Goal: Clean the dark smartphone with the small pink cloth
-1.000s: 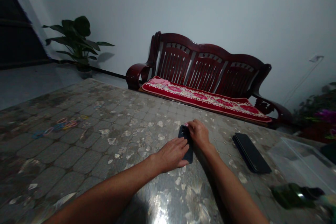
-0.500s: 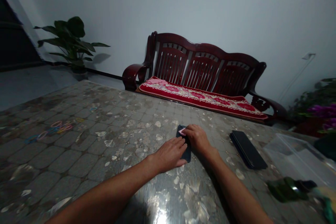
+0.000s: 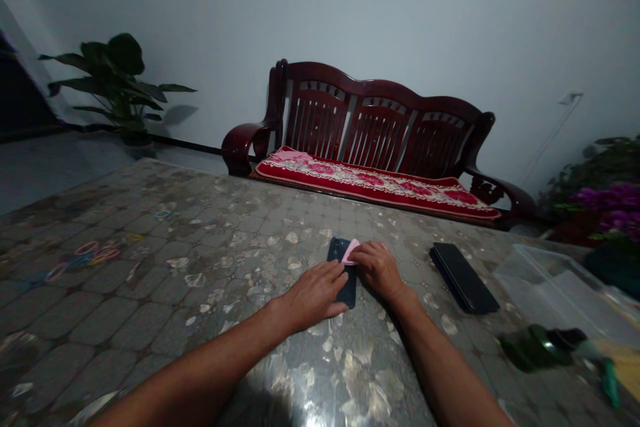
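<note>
Left hand [image 3: 315, 293]: lies flat with its fingers stretched out and close together, resting on the lower half of the dark phone [image 3: 338, 251] and grasping nothing.
Right hand [image 3: 377, 268]: fingers curled and pinched on a small pink cloth [image 3: 351, 251], which it presses against the phone's upper end.
Dark phone: flat on the table [image 3: 200, 280], near the middle of the view, back side up with the camera cluster at the far end; both hands touch it.
Pink cloth: folded, partly under the right fingertips, overlapping the phone's upper right edge.
Table: covered with a glossy sheet printed in a paving-stone pattern.
Black slab [image 3: 463, 277]: a second flat dark device, to the right of the hands and apart from them.
Clear box [image 3: 555, 287]: at the table's right edge, beyond the black slab.
Green object [image 3: 535, 347]: lies in front of the clear box; its kind cannot be told.
Coloured rings [image 3: 93, 253]: scattered on the table far to the left.
Wooden bench [image 3: 370, 140]: behind the table, against the wall, carrying a red cushion [image 3: 375, 180].
Leafy plant [image 3: 113, 77]: stands at the far left by the wall.
</note>
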Demonstrator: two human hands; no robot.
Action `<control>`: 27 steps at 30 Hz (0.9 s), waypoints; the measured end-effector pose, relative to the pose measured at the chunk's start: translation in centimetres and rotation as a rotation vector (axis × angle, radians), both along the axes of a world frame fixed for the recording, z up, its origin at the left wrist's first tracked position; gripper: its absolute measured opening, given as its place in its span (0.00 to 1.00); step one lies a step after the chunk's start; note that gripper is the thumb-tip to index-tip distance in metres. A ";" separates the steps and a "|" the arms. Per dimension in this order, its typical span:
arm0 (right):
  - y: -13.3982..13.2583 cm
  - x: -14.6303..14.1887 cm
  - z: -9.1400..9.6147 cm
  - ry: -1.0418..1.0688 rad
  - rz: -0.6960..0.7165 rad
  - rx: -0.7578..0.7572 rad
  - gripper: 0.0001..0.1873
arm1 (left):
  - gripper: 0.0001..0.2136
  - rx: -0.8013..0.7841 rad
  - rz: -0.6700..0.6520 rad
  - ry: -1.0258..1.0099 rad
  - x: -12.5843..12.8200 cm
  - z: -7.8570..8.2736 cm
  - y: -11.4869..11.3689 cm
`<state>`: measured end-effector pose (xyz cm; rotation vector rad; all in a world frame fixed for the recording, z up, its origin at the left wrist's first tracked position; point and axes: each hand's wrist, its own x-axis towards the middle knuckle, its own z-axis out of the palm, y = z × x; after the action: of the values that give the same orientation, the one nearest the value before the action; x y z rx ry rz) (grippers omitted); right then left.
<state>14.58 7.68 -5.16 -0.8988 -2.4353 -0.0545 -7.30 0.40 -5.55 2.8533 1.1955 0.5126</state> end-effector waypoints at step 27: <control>1.6 0.1 -1.7 0.177 -0.041 -0.049 0.19 | 0.24 -0.022 -0.034 -0.005 -0.8 -0.1 0.7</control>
<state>14.72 9.32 -6.81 -0.9343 -2.2633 0.0669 -8.11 1.07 -5.61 2.8470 1.1422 0.5018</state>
